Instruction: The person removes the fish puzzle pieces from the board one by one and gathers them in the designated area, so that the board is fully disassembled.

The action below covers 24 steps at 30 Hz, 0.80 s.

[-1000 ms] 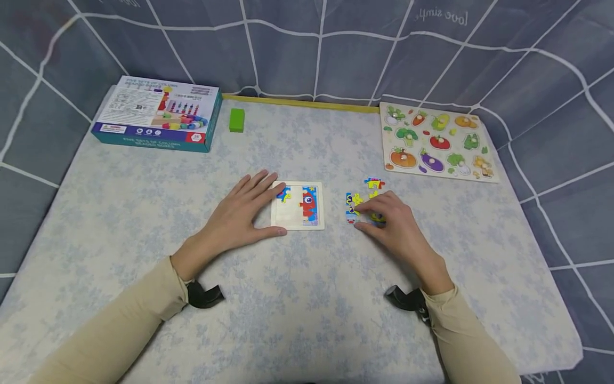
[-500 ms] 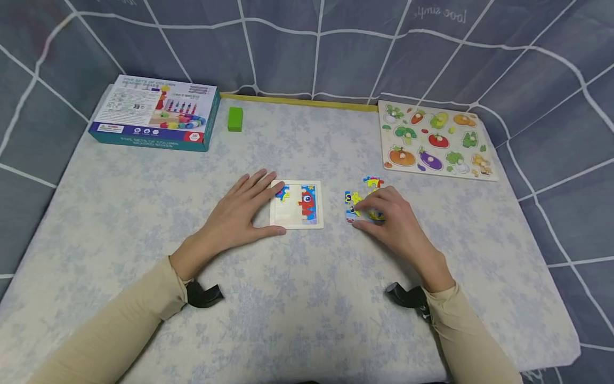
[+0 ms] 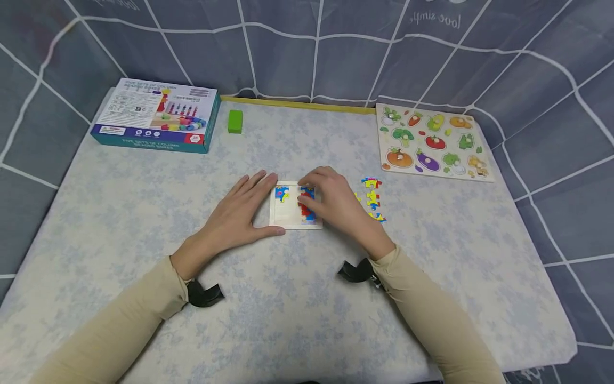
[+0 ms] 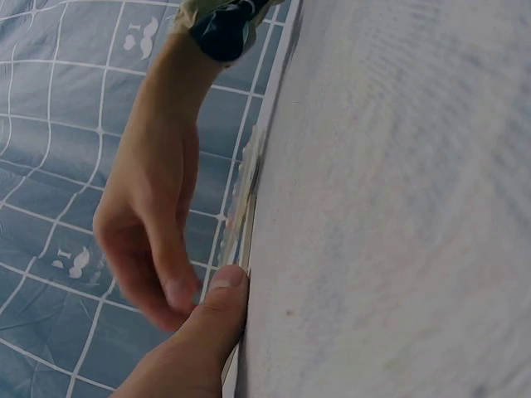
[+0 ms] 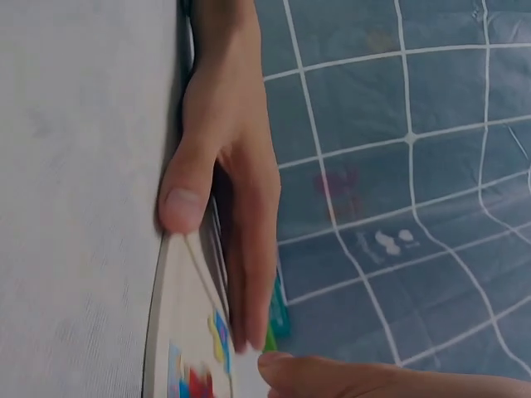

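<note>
My left hand (image 3: 242,205) lies flat with fingers spread, its thumb and index finger at the left side of a small white puzzle tray (image 3: 288,220). In the tray sit a blue-and-yellow puzzle piece (image 3: 283,193) at the upper left and red fish pieces (image 3: 305,212) along the right. My right hand (image 3: 333,200) bends over the tray's right side, fingertips and thumb down at the fish pieces. I cannot tell whether a piece is between them. Loose puzzle pieces (image 3: 373,199) lie right of the tray, some hidden behind my right hand (image 4: 158,199).
A beaded-boxes carton (image 3: 153,114) stands at the back left, with a green block (image 3: 235,121) next to it. A vegetable peg board (image 3: 434,141) lies at the back right. Grey tiled-pattern cloth (image 3: 283,58) hangs behind the table.
My right hand has moved left from the loose pieces to above the tray's right side. My left hand has stayed at the tray's left edge.
</note>
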Available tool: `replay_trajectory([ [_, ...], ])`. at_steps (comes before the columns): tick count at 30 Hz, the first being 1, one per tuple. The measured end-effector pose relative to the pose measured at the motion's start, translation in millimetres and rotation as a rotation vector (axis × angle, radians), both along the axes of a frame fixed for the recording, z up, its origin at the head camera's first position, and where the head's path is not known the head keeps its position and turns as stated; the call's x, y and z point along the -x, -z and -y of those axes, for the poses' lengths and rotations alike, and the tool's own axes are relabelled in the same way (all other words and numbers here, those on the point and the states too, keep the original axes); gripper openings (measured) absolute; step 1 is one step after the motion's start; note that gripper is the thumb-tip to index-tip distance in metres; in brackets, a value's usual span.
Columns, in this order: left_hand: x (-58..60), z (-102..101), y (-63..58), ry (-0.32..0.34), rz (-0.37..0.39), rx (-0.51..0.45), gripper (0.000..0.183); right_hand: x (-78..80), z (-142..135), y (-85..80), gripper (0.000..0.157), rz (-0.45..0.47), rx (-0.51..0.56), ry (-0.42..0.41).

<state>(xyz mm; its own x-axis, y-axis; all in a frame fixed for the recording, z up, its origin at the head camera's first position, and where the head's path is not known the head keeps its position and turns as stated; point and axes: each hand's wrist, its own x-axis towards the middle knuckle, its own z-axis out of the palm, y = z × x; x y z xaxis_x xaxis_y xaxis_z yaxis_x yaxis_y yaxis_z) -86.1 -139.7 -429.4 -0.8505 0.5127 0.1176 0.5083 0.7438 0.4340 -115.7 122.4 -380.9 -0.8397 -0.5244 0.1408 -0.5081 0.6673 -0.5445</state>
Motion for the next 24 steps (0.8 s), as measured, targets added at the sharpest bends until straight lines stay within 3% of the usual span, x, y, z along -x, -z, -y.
replay_trajectory([
  [4, -0.2, -0.7, -0.1, -0.008, -0.008, 0.018, 0.117, 5.2, 17.9, 6.0, 0.035, 0.021, 0.011, -0.006],
  [13, 0.1, 2.5, 1.6, -0.018, -0.028, 0.059, 0.115, 9.3, 21.9, 22.5, 0.038, 0.006, 0.031, -0.028],
  [17, -0.3, 3.0, 1.1, -0.013, -0.019, 0.064, 0.115, 10.2, 23.3, 25.6, 0.032, -0.059, -0.010, -0.052],
  [24, -0.1, 1.5, 0.7, -0.012, -0.025, 0.049, 0.115, 11.2, 22.8, 27.2, 0.025, -0.265, -0.103, -0.154],
])
